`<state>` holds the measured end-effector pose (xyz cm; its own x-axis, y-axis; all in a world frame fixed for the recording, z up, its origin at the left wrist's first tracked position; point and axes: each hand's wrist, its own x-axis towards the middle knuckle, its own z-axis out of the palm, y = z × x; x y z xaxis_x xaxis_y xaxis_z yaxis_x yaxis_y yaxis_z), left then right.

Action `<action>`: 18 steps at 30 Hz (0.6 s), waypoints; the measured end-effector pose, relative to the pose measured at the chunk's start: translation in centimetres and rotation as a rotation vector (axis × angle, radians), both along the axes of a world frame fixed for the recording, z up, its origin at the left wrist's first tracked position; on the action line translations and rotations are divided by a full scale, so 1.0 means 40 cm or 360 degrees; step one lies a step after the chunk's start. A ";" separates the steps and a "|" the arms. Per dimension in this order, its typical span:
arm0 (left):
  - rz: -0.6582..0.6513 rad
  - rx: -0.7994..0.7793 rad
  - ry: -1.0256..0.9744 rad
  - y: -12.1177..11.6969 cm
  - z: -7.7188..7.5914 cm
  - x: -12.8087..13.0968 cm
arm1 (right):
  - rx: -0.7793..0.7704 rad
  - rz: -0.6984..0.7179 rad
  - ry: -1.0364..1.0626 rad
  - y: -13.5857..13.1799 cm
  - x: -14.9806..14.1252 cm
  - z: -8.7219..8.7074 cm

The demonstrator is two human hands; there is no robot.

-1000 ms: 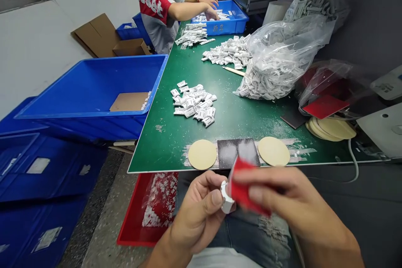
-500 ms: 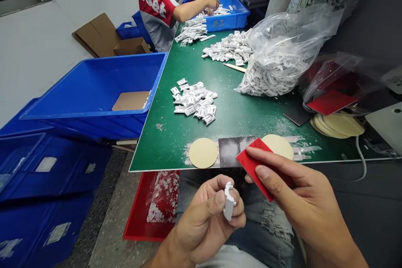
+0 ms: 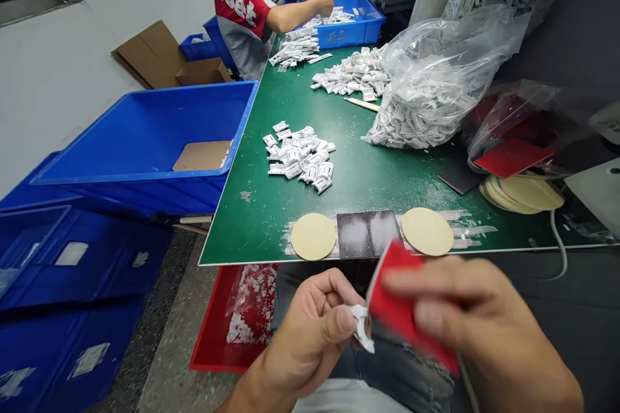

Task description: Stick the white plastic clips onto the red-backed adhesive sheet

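Between the thumb and fingers of my left hand (image 3: 320,329) is a small white plastic part (image 3: 362,328) with a curved edge. My right hand (image 3: 469,310), blurred by motion, grips a red sheet (image 3: 407,293) that looks like sandpaper. The sheet's left edge is right beside the white part; whether they touch I cannot tell. Both hands are in front of the table's near edge, above my lap. Along that edge lie two pale yellow discs (image 3: 313,236) with dark, dust-covered pads (image 3: 356,234) between them. Farther in sits a small pile of white parts (image 3: 301,156).
A clear bag of white parts (image 3: 421,103) stands on the green table (image 3: 261,219), beside a larger heap (image 3: 356,74). A co-worker (image 3: 247,13) handles pieces at a blue bin (image 3: 351,32). Blue crates (image 3: 140,142) stand left; a red tray (image 3: 213,342) is below the table.
My right hand has moved the red sheet down and tilted it, closer to the white part. In my left hand the part has turned. The co-worker's hands have shifted slightly.
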<state>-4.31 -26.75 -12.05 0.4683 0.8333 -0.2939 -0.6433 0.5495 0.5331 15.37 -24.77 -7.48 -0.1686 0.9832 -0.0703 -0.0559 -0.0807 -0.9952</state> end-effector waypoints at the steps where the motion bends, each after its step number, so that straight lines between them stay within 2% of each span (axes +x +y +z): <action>1: -0.0001 0.0005 -0.0001 0.000 0.001 0.001 | -0.0025 0.0073 0.0013 -0.002 -0.002 0.006; 4: -0.0018 0.0031 0.0020 0.001 0.000 0.001 | -0.0195 -0.0057 0.0099 -0.007 -0.010 0.021; 7: 0.0002 0.0135 0.0164 0.001 -0.005 -0.007 | -0.0276 0.0147 0.0238 -0.001 -0.014 0.010; 8: 0.0075 0.0247 0.0292 0.000 -0.006 -0.013 | -0.0252 0.0048 0.0195 0.002 -0.014 -0.001; 11: 0.0517 0.0862 0.0844 0.000 -0.008 -0.031 | -0.0217 -0.0606 0.0046 0.003 -0.015 -0.038; 12: 0.0665 0.1053 0.1025 0.000 -0.008 -0.035 | -0.0191 -0.0680 0.0055 -0.002 -0.017 -0.047; 14: 0.0838 0.1324 0.1287 -0.002 -0.010 -0.038 | -0.0143 -0.0700 0.0090 -0.020 -0.024 -0.055; 16: 0.0892 0.1419 0.1425 -0.005 -0.012 -0.035 | -0.0047 -0.0685 0.0103 -0.040 -0.036 -0.053; 18: 0.0929 0.1439 0.1449 -0.008 -0.012 -0.027 | 0.0077 -0.0345 0.0127 -0.052 -0.047 -0.048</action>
